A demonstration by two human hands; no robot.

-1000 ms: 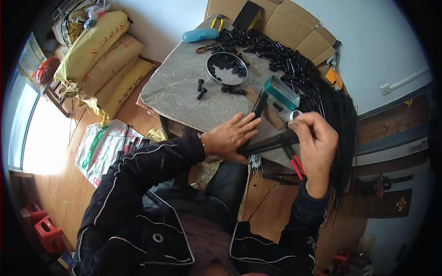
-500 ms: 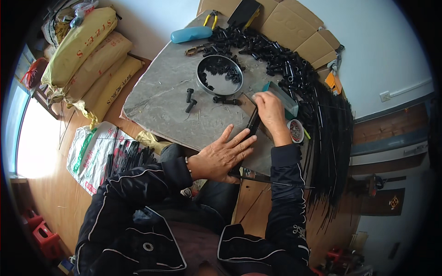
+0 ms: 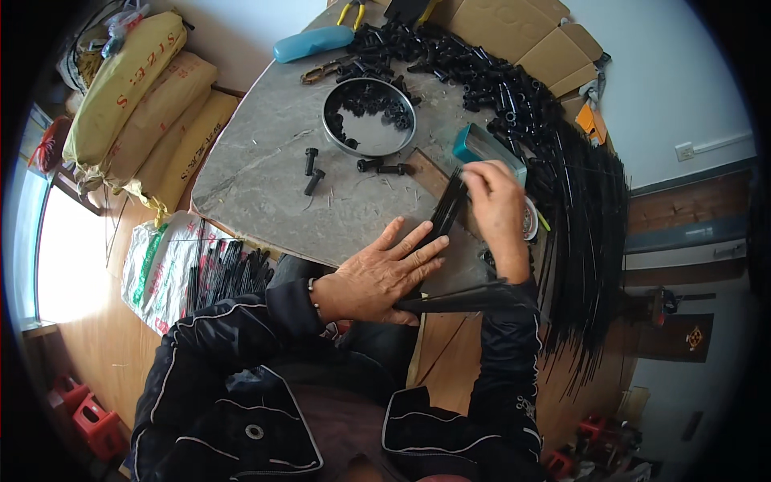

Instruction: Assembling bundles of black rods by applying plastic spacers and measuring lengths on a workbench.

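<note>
My left hand (image 3: 377,273) lies flat with fingers spread, pressing on a bundle of thin black rods (image 3: 450,207) at the table's near edge. Near the rods' far end, my right hand (image 3: 496,201) has its fingers bent and drawn together; anything pinched in them is too small to make out. A blurred black strip-like piece (image 3: 474,299) stretches from under my left palm across to my right forearm. Beneath the rods is a flat brown board (image 3: 431,173). Next to my right hand stand a teal open box (image 3: 474,145) and a small round tub of bits (image 3: 530,218), partly hidden.
On the grey table (image 3: 265,173) are a round tin (image 3: 369,143) of small black parts, loose black fittings (image 3: 312,181), a blue case (image 3: 313,44) and a heap of black fittings (image 3: 490,76). Long black rods (image 3: 582,241) hang at the right. Filled sacks (image 3: 132,80) stand left.
My right hand has moved slightly right and nearer, off the rods' far end, and the rods there look more fanned. The strip-like piece has swung up. The view has shifted a little.
</note>
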